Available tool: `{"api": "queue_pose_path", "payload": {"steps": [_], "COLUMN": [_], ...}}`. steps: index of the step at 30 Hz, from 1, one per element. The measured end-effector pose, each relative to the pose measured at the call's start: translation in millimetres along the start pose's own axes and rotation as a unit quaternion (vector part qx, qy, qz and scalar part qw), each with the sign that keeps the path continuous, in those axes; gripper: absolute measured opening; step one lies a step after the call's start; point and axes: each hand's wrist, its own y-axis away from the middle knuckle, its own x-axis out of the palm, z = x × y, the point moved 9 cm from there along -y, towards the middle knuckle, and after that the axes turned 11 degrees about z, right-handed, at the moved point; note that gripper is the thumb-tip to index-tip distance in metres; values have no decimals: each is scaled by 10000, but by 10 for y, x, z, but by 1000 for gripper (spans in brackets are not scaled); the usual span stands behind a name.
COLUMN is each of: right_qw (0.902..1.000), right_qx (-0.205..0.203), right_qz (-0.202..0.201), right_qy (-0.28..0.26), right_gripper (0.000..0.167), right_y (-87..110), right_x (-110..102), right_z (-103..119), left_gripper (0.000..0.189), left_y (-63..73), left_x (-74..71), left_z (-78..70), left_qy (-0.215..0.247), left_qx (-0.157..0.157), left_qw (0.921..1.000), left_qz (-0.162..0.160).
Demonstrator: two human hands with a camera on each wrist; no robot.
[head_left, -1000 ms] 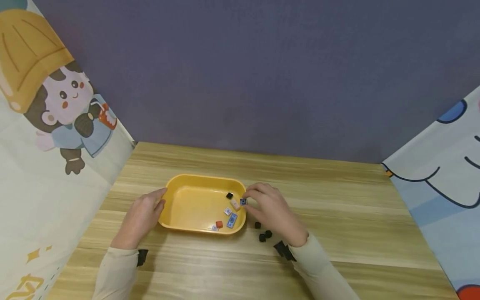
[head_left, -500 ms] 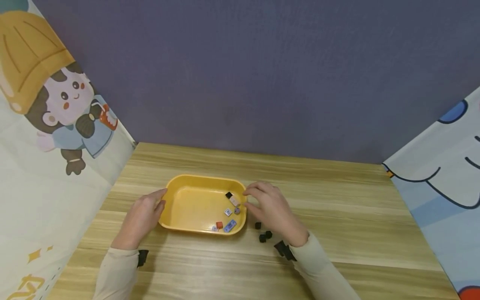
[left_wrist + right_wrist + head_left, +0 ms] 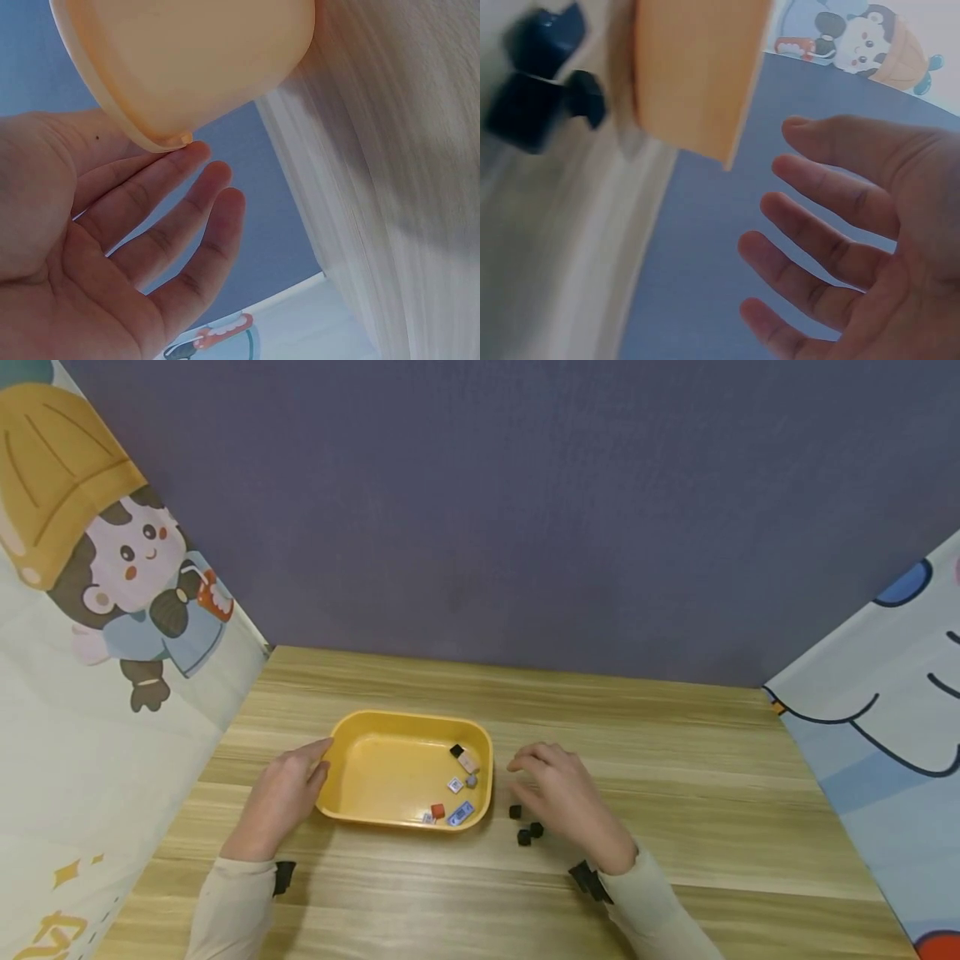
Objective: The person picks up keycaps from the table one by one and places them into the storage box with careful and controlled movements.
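My left hand [image 3: 279,793] pinches the left end of a yellow plastic tray [image 3: 408,717]; in the left wrist view its fingertips [image 3: 196,150] meet the tray's rim [image 3: 139,139]. Small pieces lie in the tray's right half: a black cube [image 3: 457,750], a pale pink block [image 3: 468,762], a white printed piece [image 3: 455,785], a small grey piece [image 3: 471,782], a red cube [image 3: 438,811] and a blue block [image 3: 461,813]. To the right of the tray, my right hand [image 3: 562,793] hovers with loosely bent fingers and nothing between them. Black cubes [image 3: 524,837] lie below it.
The wooden table [image 3: 675,760] meets a dark blue-grey back panel [image 3: 480,527]. Cartoon-printed sheets flank it, the left sheet [image 3: 75,735] and the right sheet [image 3: 892,743]. Three black cubes sit on the table between tray and right forearm.
My right hand let a small printed piece drop into the tray, then drew back to the right and nearer me. The blue block inside turned and shifted. My left hand stayed on the tray.
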Motion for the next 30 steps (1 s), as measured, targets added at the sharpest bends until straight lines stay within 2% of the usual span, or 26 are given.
{"api": "queue_pose_path", "payload": {"steps": [5,11,17,30], "right_qw": [9997,9974,9959,9948], "right_qx": [120,495,660,798], "right_qz": [228,520,602,624], "right_qy": [-39,-12,-110,-135], "right_gripper": [24,22,18,20], "right_y": [99,194,227,227], "right_x": [167,386,538,610], "right_z": [-88,-219,-287,-312], "left_gripper": [37,38,38,38], "left_y": [6,5,2,0], "left_x": [7,-5,-20,-5], "left_z": [1,-13,-18,2], "left_qy": [12,17,-5,13], "left_qx": [7,-15,-23,33], "left_qw": [10000,10000,10000,10000], "left_qz": [-9,9,4,13]}}
